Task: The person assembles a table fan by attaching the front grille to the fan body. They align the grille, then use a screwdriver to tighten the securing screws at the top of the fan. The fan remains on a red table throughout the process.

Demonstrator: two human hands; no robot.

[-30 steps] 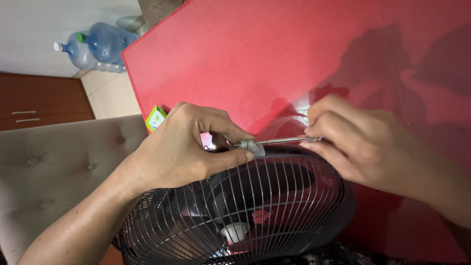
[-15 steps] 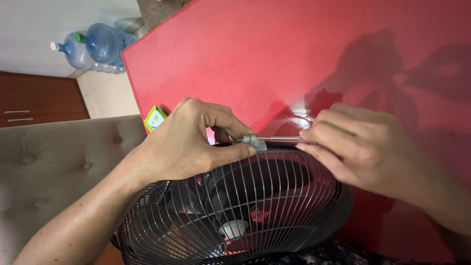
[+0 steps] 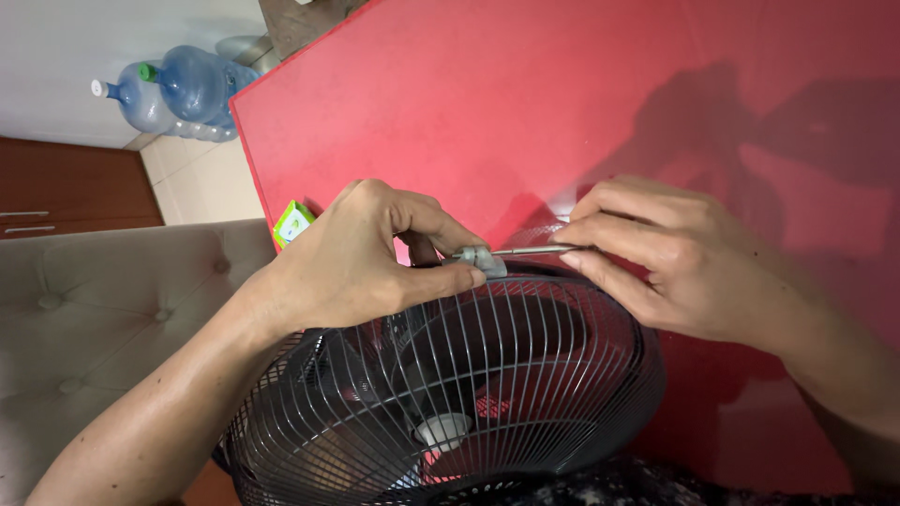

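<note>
**Two hands at the rim of a black fan guard**

At the centre of the frame, the left hand (image 3: 352, 262) pinches a small grey clip (image 3: 480, 260) between thumb and forefinger, right on the upper rim of the black wire fan guard (image 3: 487, 384). The right hand (image 3: 675, 258), at right of centre, closes its fingertips around the end of a thin metal screwdriver shaft (image 3: 527, 250), which runs level from that hand to the clip; its handle is hidden in the hand. The guard fills the lower middle of the frame, resting against a glossy red table (image 3: 525, 103).

Just left of the left hand, at the table's edge, a small green and white box (image 3: 292, 225) peeks out. Two blue water jugs (image 3: 173, 94), one white-capped and one green-capped, lie in the upper left. A grey tufted sofa (image 3: 112, 309) fills the lower left.
</note>
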